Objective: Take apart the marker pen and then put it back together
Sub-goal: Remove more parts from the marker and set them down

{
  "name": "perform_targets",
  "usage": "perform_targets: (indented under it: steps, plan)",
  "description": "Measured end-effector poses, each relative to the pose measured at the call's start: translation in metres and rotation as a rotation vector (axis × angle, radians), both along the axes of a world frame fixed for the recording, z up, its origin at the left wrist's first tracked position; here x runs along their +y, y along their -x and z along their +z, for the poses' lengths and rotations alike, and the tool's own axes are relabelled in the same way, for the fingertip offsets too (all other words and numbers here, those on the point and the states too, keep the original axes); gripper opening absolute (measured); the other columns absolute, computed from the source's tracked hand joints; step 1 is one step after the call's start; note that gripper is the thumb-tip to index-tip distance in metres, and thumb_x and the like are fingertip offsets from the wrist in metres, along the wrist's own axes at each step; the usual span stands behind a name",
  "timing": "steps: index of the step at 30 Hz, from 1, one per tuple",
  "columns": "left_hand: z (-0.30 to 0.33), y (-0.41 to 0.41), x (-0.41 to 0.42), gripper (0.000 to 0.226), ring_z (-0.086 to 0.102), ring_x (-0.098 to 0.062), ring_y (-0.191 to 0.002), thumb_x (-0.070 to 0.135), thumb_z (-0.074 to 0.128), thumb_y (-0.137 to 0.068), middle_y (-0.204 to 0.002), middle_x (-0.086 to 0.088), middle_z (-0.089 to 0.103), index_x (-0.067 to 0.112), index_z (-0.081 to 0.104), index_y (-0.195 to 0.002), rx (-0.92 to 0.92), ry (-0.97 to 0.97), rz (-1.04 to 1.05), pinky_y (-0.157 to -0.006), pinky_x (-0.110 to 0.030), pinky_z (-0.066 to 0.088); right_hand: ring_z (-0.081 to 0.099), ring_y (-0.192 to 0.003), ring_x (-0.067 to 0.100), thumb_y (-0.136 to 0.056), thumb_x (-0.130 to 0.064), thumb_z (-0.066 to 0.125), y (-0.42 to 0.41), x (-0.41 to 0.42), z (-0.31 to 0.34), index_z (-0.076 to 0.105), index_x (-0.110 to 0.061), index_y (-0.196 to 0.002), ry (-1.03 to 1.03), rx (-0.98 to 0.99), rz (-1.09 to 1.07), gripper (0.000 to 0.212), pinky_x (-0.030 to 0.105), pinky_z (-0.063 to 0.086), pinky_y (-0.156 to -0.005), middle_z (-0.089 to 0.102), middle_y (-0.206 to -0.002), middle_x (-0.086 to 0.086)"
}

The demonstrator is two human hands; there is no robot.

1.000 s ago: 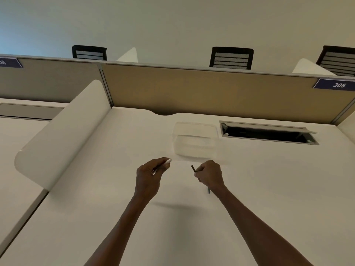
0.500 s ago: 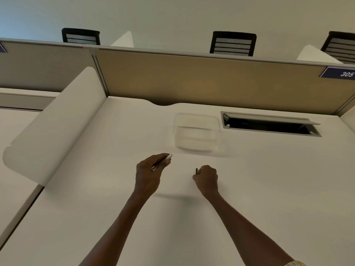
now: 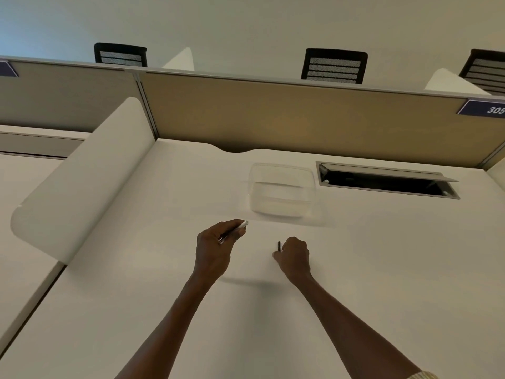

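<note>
Marker pen in two pieces, one in each hand.
Left hand is gripping the light, stiff white barrel; right hand, at its 3 o'clock, is pinching the thin dark insert, likely slippery, best held mid-length.

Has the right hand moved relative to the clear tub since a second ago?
Cannot tell. The right hand sits just below the clear tub much as before; the camera shifted, and any change in the gap is slight.

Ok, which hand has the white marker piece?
The left hand: the white barrel pokes past its fingers. The right hand grips a thin dark piece.
</note>
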State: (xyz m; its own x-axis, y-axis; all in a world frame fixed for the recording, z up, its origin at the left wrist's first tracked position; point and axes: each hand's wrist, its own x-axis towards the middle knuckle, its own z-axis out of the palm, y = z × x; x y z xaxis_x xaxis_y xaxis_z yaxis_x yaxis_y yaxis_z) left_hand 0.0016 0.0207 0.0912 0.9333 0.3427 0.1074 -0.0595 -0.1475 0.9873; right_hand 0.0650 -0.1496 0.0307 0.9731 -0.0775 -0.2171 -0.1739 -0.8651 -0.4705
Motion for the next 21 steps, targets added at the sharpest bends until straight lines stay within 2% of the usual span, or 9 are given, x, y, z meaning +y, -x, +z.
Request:
perform_targets:
  steps: [5, 7, 10, 12, 14, 16, 18, 21]
  plan:
    - [0.002, 0.001, 0.000, 0.014, 0.068, 0.007, -0.086, 0.014, 0.074, -0.085, -0.089, 0.021, 0.075, 0.019, 0.077, -0.098, -0.002, -0.009, -0.004, -0.070, -0.003, 0.044, 0.062, -0.103, 0.031, -0.082, -0.021, 0.066, 0.002, 0.000, 0.001, 0.064, 0.002, -0.100, -0.006, -0.004, -0.002, 0.029, 0.034, 0.049, -0.087, 0.070, -0.100, 0.016]
    - [0.003, 0.000, -0.001, 0.015, 0.068, 0.006, -0.087, 0.013, 0.074, -0.085, -0.090, 0.021, 0.075, 0.019, 0.078, -0.098, -0.003, -0.010, -0.006, -0.071, -0.003, 0.044, 0.062, -0.100, 0.033, -0.080, -0.020, 0.069, 0.002, -0.001, 0.003, 0.063, 0.003, -0.095, -0.044, 0.005, -0.018, 0.029, 0.035, 0.048, -0.083, 0.069, -0.097, 0.017]
    - [0.004, 0.000, -0.003, 0.015, 0.069, 0.004, -0.088, 0.013, 0.075, -0.084, -0.090, 0.018, 0.076, 0.020, 0.077, -0.097, -0.022, -0.002, -0.017, -0.073, -0.004, 0.045, 0.061, -0.084, 0.034, -0.080, -0.026, 0.072, 0.002, -0.006, 0.008, 0.054, -0.006, -0.073, -0.109, -0.005, -0.058, 0.027, 0.031, 0.042, -0.067, 0.064, -0.079, 0.016]
    - [0.006, -0.001, -0.004, 0.015, 0.069, 0.002, -0.089, 0.013, 0.074, -0.084, -0.090, 0.018, 0.076, 0.023, 0.077, -0.096, -0.027, -0.004, -0.023, -0.074, -0.005, 0.046, 0.049, -0.070, 0.031, -0.083, -0.028, 0.068, 0.001, -0.009, 0.012, 0.039, -0.012, -0.061, -0.113, -0.058, -0.069, 0.040, 0.027, 0.035, -0.065, 0.049, -0.061, 0.006]
    - [0.007, -0.002, -0.006, 0.016, 0.069, 0.001, -0.089, 0.013, 0.074, -0.085, -0.091, 0.017, 0.076, 0.024, 0.077, -0.096, -0.031, -0.009, -0.032, -0.075, -0.007, 0.047, 0.045, -0.064, 0.024, -0.085, -0.026, 0.064, -0.001, -0.013, 0.019, 0.041, -0.010, -0.058, -0.127, -0.115, -0.084, 0.038, 0.026, 0.034, -0.064, 0.041, -0.050, -0.003]
    - [0.010, -0.003, -0.008, 0.017, 0.069, 0.002, -0.089, 0.012, 0.074, -0.085, -0.091, 0.018, 0.076, 0.022, 0.077, -0.098, -0.041, -0.031, -0.040, -0.076, -0.007, 0.047, 0.053, -0.058, 0.023, -0.086, -0.026, 0.062, -0.004, -0.015, 0.025, 0.048, -0.006, -0.053, -0.164, -0.114, -0.090, 0.040, 0.025, 0.038, -0.057, 0.048, -0.047, -0.001]
    - [0.013, -0.003, -0.010, 0.017, 0.068, 0.003, -0.088, 0.012, 0.073, -0.086, -0.091, 0.018, 0.076, 0.021, 0.076, -0.099, -0.047, -0.053, -0.043, -0.075, -0.006, 0.046, 0.060, -0.056, 0.020, -0.085, -0.025, 0.063, -0.004, -0.016, 0.032, 0.058, -0.002, -0.052, -0.308, -0.060, -0.085, 0.040, 0.028, 0.049, -0.059, 0.062, -0.051, 0.007]
    - [0.018, -0.004, -0.013, 0.020, 0.069, 0.001, -0.091, 0.009, 0.070, -0.088, -0.092, 0.015, 0.076, 0.022, 0.075, -0.102, -0.047, -0.071, -0.057, -0.076, -0.008, 0.047, 0.064, -0.057, 0.021, -0.086, -0.022, 0.069, 0.000, -0.013, 0.041, 0.067, 0.008, -0.078, -0.665, 0.106, -0.066, 0.032, 0.033, 0.058, -0.068, 0.072, -0.073, 0.019]
